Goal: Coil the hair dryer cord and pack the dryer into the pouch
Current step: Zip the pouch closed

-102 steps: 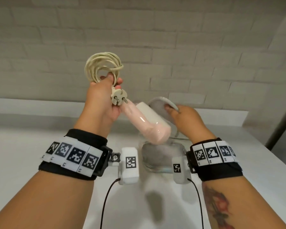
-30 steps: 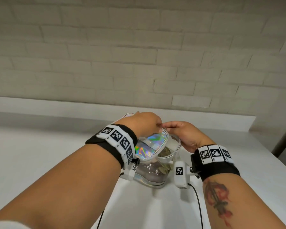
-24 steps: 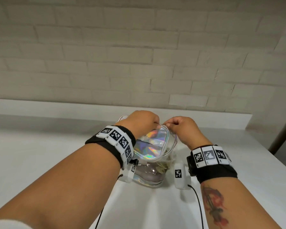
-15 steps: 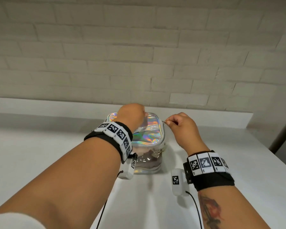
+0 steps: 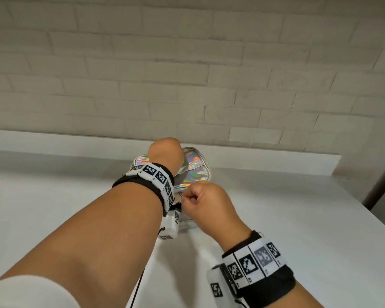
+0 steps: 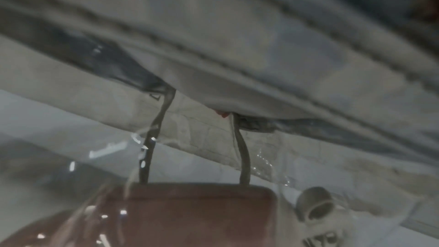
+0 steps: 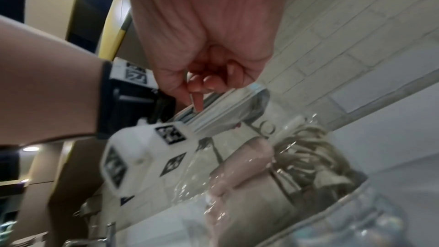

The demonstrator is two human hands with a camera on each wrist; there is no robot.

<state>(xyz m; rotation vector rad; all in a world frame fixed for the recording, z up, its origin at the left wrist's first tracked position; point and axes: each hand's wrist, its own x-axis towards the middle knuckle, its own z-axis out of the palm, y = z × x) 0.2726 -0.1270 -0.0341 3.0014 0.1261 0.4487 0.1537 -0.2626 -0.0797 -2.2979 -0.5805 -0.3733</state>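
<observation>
The pouch [image 5: 195,168] is seen standing on the white table [image 5: 298,230], close to the brick wall [image 5: 187,74]. The left hand [image 5: 166,153] is laid over the pouch's iridescent lid from above, wrist bent down; its fingers are hidden beyond the knuckles, so their posture cannot be told. The right hand [image 5: 203,200] is held at the pouch's near edge, just beside the left wrist band. Its fingers are curled, and a small metal zipper pull [image 5: 181,194] is pinched between thumb and forefinger.

The head view shows only the lid and a strip of the clear near wall; the contents are masked by the arms. In the right wrist view the curled fingers [image 7: 198,100] are seen from below, pressed at the zipper seam along the lid's edge. Through the clear wall a pale pink hair dryer [image 7: 244,164] is seen, with the coiled beige cord [image 7: 306,149] lying beside it. The left wrist view is blurred; the pinkish body of the dryer [image 6: 197,213] is made out through the clear wall, under the underside of the lid, and no part of the left hand is shown there.

The pouch is box-shaped, with transparent glossy sides and a silver holographic top with rounded corners.
</observation>
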